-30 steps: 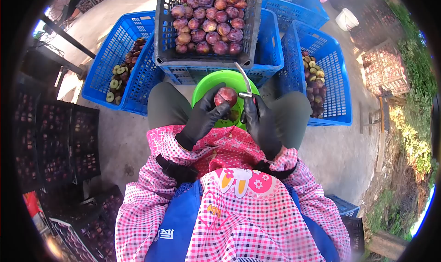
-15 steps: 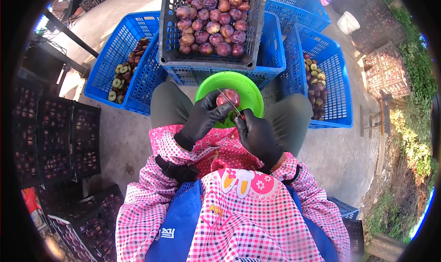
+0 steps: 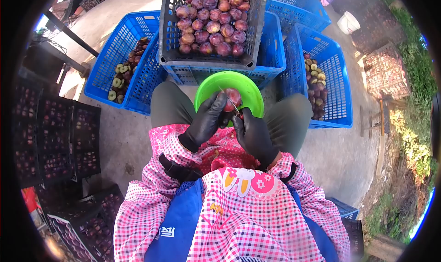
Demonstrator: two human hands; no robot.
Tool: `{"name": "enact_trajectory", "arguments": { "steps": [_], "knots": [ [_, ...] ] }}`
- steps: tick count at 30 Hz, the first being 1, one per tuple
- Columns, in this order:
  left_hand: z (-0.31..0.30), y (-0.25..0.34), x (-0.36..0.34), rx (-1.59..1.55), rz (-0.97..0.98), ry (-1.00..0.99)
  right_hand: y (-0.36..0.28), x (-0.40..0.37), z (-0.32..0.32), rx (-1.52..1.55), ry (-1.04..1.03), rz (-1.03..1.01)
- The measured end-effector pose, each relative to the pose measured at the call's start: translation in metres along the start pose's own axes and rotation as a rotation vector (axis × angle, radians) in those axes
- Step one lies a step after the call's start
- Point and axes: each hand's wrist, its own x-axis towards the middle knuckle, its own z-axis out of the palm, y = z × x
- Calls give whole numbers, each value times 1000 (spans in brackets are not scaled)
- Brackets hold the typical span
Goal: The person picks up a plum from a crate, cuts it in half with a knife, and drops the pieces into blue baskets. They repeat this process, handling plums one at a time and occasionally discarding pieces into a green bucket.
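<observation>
Gloved in black, my left hand [image 3: 207, 117] grips a reddish-purple plum [image 3: 233, 99] over a bright green bowl [image 3: 252, 90] between my knees. My right hand [image 3: 251, 132], also in a black glove, is closed round the handle of a small knife [image 3: 235, 107]. The thin blade lies across the plum, slanting from upper left to lower right. Straight ahead, a black crate [image 3: 206, 60] full of whole plums [image 3: 213, 27] rests on top of a blue crate [image 3: 273, 60].
A blue crate [image 3: 98, 78] at the left holds cut fruit pieces, and another blue crate [image 3: 337, 92] at the right holds more. Dark crates of plums [image 3: 55, 133] are stacked along the left. A white bucket [image 3: 348, 23] stands far right, near greenery.
The plum has shifted slightly right and turned in my left hand, which has moved a little right too. The knife stays against the plum in my right hand.
</observation>
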Motion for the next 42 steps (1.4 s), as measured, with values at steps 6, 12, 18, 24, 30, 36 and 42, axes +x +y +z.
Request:
{"name": "enact_trajectory", "arguments": {
  "steps": [6,12,18,24,30,36,42],
  "knots": [
    [13,3,3,441,372,173,-5,1,-5,25,3,-25],
    [4,14,3,-150,-42,-41,0,4,-9,53,-9,-35],
    [9,8,-1,398,274,45,2,3,-5,73,-13,-67],
    [0,7,4,494,217,-62,2,4,-2,125,15,-80],
    [-5,12,-2,153,77,17,1,6,-1,118,14,-86],
    [12,10,-1,705,394,104,-5,3,-2,383,-80,74],
    [-21,6,15,395,327,233,-20,2,-18,96,62,-26]
  ]
}}
